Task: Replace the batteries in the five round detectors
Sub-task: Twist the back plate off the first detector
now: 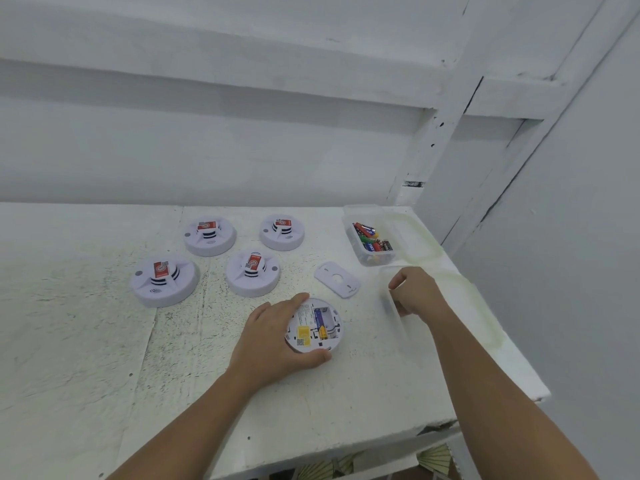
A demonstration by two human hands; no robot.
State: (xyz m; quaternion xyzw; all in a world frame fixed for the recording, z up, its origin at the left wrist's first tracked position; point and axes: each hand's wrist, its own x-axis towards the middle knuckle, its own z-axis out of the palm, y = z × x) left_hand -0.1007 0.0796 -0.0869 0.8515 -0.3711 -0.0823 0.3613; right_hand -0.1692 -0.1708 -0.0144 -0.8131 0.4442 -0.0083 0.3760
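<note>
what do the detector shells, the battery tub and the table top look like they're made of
Detector shells: likely moulded plastic, smooth white with a soft sheen and crisp slots.
Battery tub: clear, slightly cloudy plastic; the batteries show through its wall.
Table top: unclear, perhaps painted board; matte white, rough, with dark specks and scuffs.

a: light is even and cool, quite bright, with hardly any shadow under the detectors (221, 235).
b: the white table (86, 341) nearly washes out. straight wall lines bow towards the edges.
a: the right hand (415, 292) and the clear container (394, 306) beside it are smeared with blur; the rest is sharp.
</note>
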